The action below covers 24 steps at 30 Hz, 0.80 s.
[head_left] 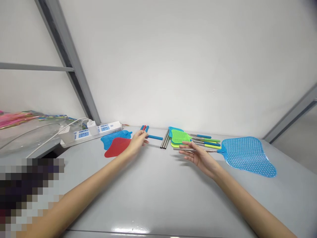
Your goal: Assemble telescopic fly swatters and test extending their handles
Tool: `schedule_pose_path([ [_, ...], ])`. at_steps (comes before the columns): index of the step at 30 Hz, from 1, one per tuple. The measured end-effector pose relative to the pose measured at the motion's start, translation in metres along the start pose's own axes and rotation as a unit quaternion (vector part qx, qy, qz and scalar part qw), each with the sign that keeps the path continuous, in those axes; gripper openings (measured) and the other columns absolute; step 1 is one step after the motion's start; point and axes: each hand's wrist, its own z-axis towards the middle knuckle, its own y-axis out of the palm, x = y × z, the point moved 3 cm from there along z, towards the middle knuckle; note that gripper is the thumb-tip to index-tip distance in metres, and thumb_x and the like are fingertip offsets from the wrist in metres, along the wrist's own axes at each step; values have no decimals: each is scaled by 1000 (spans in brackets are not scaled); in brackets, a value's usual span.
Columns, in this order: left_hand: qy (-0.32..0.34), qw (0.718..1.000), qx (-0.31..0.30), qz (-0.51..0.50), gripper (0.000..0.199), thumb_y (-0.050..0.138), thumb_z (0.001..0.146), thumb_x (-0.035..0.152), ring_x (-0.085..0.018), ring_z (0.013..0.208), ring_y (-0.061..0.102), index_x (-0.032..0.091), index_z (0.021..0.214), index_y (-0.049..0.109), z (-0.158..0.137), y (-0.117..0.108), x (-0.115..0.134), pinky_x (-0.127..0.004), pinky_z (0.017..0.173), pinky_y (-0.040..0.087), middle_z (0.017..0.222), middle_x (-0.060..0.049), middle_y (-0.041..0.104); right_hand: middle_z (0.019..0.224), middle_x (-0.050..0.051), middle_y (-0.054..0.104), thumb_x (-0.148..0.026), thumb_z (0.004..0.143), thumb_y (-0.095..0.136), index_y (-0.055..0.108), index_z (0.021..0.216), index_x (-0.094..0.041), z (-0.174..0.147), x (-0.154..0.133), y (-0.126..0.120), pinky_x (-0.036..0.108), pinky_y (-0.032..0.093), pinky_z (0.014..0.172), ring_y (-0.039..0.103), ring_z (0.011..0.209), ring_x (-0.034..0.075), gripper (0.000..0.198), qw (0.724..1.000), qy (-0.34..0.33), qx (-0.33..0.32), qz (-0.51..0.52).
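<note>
Left hand [137,140] rests at the far side of the tabletop [153,191], fingers loosely closed about the ends of the red and blue handle grips [144,128], beside the red swatter head [116,147] and a blue swatter head [112,138]. Right hand [198,157] lies open, palm up, holding nothing, fingertips just short of the metal rods [164,140] and the assembled swatters [193,140]. A large blue swatter [247,157] lies to its right. Judged: grips are light and stiff; the mesh heads flex, so hold at the stem. A power strip [91,132] sits rear left.
</note>
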Motion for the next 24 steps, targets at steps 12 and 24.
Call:
schedule_pose_path([
  [12, -164, 931, -156, -285, 11, 55, 65, 16, -7, 55, 53, 15, 63, 45, -48, 41, -26, -19, 53, 43, 61, 1, 49, 98, 11, 59, -46, 78, 35, 50, 103, -17, -9, 19, 4, 35, 42, 80, 55, 94, 21, 40, 999, 10, -1, 39],
  [24, -164, 939, -128, -273, 10, 52, 68, 16, -8, 58, 54, 14, 62, 44, -49, 43, -30, -20, 60, 44, 60, -1, 52, 97, 8, 59, -44, 76, 41, 57, 91, -19, -9, 15, -1, 34, 43, 78, 55, 92, 22, 33, 997, -47, 48, 39],
])
